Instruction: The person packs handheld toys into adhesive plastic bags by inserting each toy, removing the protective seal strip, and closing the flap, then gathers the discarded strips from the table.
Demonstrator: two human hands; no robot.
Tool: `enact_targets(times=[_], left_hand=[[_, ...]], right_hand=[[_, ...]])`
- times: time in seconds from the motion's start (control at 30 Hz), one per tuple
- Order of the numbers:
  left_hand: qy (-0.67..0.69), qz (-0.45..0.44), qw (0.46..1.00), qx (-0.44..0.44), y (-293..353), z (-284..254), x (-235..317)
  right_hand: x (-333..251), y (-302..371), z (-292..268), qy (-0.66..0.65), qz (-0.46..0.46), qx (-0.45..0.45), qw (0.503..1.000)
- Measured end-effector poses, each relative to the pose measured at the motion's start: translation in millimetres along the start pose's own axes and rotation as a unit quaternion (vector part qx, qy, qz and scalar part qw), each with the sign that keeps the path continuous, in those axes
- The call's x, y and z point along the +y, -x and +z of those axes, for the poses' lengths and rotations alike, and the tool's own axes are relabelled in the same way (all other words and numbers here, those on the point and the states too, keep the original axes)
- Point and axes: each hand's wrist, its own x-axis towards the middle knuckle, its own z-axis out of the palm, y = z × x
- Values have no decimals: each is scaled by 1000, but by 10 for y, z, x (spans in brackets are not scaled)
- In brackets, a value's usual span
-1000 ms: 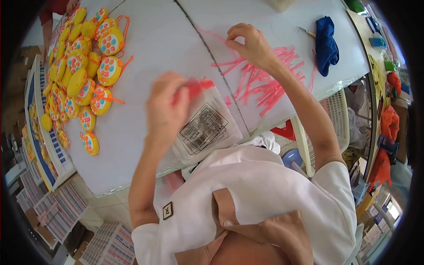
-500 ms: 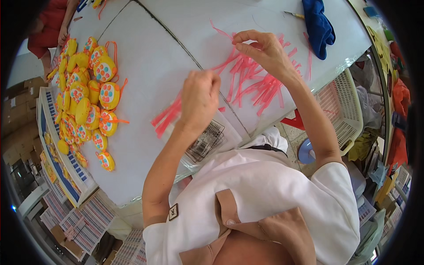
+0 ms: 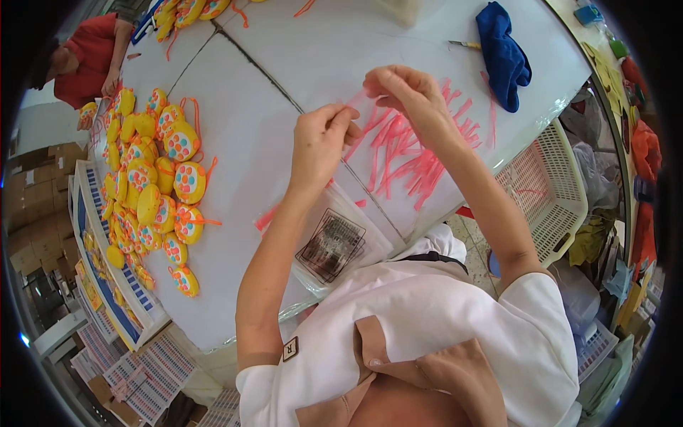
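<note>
Over the white table, my left hand (image 3: 320, 146) is closed, thumb against fingers, with the wrist raised. My right hand (image 3: 413, 99) is beside it on the right, its thumb and fingers pinched together. A thin, translucent pink ribbon (image 3: 353, 99) shows faintly between the two sets of fingertips. Beneath and beside my right hand lies a loose pile of pink ribbon strips (image 3: 421, 167). More pink strips (image 3: 266, 218) stick out beside my left forearm, mostly hidden by it. A clear plastic bag (image 3: 334, 242) with black print lies nearest my body, below my left hand.
Yellow paw-patterned pieces (image 3: 148, 192) with orange cords are heaped at the left. A blue cloth (image 3: 504, 57) and a cutter knife (image 3: 464, 45) lie at the far right. A cream plastic basket (image 3: 548, 188) stands beyond the right edge. A person in red (image 3: 89, 60) sits far left.
My left hand has risen off the pink strips and turned, its fingertips now close to my right hand's. More of the printed bag shows. The whole view has shifted slightly.
</note>
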Motion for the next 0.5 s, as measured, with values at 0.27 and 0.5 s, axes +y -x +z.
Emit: enact_targets(times=[0.27, 0.5], left_hand=[[332, -32, 942, 24, 118, 554, -18], [144, 25, 986, 84, 49, 300, -250]], right_hand=[[98, -138, 378, 55, -148, 142, 977], [-82, 140, -76, 265, -199, 166, 929]])
